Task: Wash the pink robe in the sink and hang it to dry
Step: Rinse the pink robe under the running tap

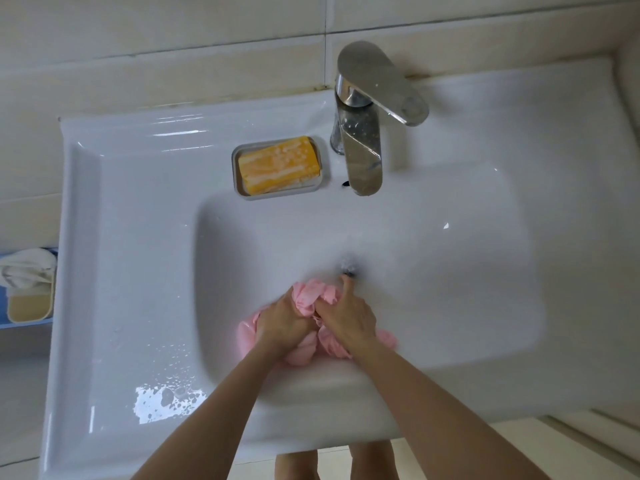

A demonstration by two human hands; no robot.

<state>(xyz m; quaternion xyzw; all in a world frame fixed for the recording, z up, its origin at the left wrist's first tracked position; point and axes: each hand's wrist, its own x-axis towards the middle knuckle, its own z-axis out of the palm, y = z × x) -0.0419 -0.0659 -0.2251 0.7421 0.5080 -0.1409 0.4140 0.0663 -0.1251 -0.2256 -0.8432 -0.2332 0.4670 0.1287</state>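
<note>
Place of the robe: the pink robe is bunched into a wet bundle in the near part of the basin of the sink, just on the near side of the drain.
Long axis: the bundle is stretched from left to right across the basin, and one fold is pushed up toward the far side between the two hands.
Left hand: the left hand is clenched on the left half of the bundle, with fabric gathered under the curled fingers.
Right hand: the right hand is closed on the right half, touching the left hand; one finger is stretched toward the drain.
Nearer hand: both hands are on the robe, but the right one is judged to be nearer to the drain and to the spout of the faucet.
Direction for rinsing: the spout lies to the far side of the grip and slightly right.
Water: it cannot be told whether water is running.
Surface: the basin is white, glossy and wet, so it is judged slippery; a puddle is seen on the near left ledge.
Room: free basin is left on both sides of the bundle; a yellow soap bar is kept in its soap dish on the far ledge, left of the faucet.
</note>
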